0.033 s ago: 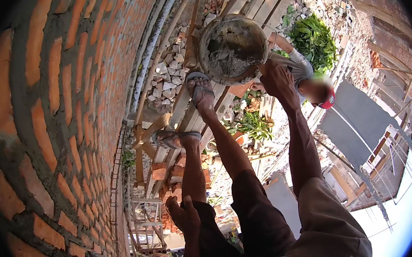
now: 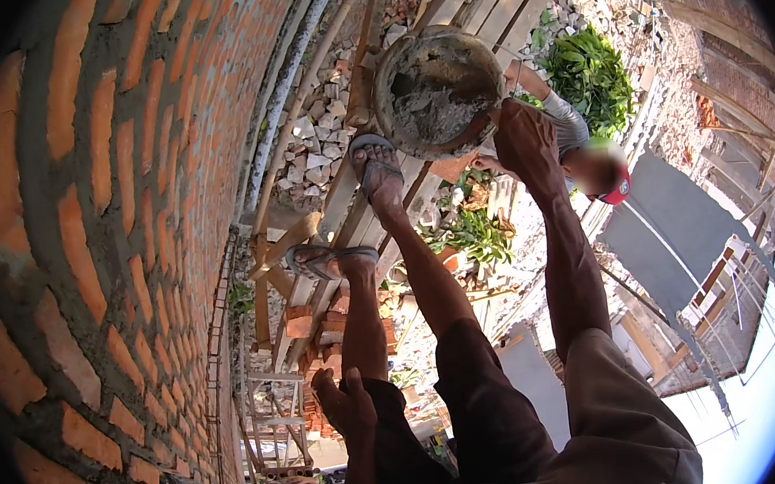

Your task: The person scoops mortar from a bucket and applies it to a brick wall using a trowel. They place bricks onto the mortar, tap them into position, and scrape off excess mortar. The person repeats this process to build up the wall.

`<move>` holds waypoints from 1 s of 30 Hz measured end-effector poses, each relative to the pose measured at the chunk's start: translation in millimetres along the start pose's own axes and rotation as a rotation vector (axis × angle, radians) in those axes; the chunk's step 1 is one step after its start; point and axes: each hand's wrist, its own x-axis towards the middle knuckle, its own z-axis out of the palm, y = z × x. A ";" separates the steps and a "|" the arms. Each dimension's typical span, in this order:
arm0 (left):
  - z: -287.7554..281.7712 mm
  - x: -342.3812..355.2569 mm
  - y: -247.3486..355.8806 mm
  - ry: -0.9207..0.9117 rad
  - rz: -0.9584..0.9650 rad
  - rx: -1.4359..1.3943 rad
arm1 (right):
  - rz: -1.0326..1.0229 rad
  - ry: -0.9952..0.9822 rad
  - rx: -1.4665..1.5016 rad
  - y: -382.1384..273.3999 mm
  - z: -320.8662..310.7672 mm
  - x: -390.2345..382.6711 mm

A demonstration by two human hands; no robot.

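Note:
A round basin [image 2: 414, 132] with wet grey mortar [image 2: 436, 111] in it stands on the planks ahead of my feet. At its right rim is my right hand [image 2: 527, 142], arm stretched out and fingers curled closed. What the fingers grip is hidden behind the hand. Lower down, beside my left knee, my left hand [image 2: 346, 406] holds nothing, its thumb apart from its fingers. Across the basin a co-worker in a red cap [image 2: 623, 188] reaches a hand [image 2: 526, 77] close to the rim.
A brick wall [image 2: 110, 269] with mortar joints rises along my left. My sandalled feet [image 2: 379, 170] stand on wooden planks [image 2: 343, 200]. Below lie brick rubble [image 2: 313, 146], stacked bricks [image 2: 330, 327] and leafy plants [image 2: 588, 73]. Bamboo poles [image 2: 296, 111] run by the wall.
My right hand has shifted slightly forward, closer against the basin's rim. The left hand, feet and basin look the same.

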 end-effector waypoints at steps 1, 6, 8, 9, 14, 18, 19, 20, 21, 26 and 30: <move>0.0 0.2 -1.0 -0.014 -0.022 0.009 | 0.004 -0.047 0.057 -1.7 -7.8 16.0; 3.1 8.2 -0.4 0.004 0.032 -0.026 | -0.492 0.314 -0.674 -78.0 15.8 61.2; 2.7 9.6 0.8 -0.003 -0.008 -0.037 | -0.568 0.117 -1.219 -84.6 22.7 47.6; 2.1 9.8 1.5 -0.004 -0.020 -0.040 | -0.576 0.203 -1.153 -77.9 20.6 35.2; 1.9 8.7 2.0 0.008 -0.032 -0.060 | -0.265 -0.004 -0.443 -27.8 -18.4 -4.9; 2.1 7.0 -0.2 -0.011 -0.036 -0.075 | -0.087 0.034 -0.238 -17.8 -19.2 30.9; 2.0 6.9 -0.6 -0.014 -0.036 -0.068 | -0.173 0.080 -0.237 -25.9 -3.7 46.5; 2.0 6.8 -0.9 0.000 -0.014 -0.071 | -0.264 0.152 -0.250 -39.9 16.5 57.6; 1.9 6.5 -1.1 -0.014 -0.046 -0.041 | -0.333 0.146 -0.276 -48.4 31.3 62.9; 3.0 6.5 -1.5 0.012 -0.061 -0.044 | -0.246 -0.031 -0.544 -36.6 34.4 -7.7; 4.0 4.2 -3.4 0.036 0.000 -0.074 | 0.073 -0.093 -0.248 -1.9 -4.0 -11.4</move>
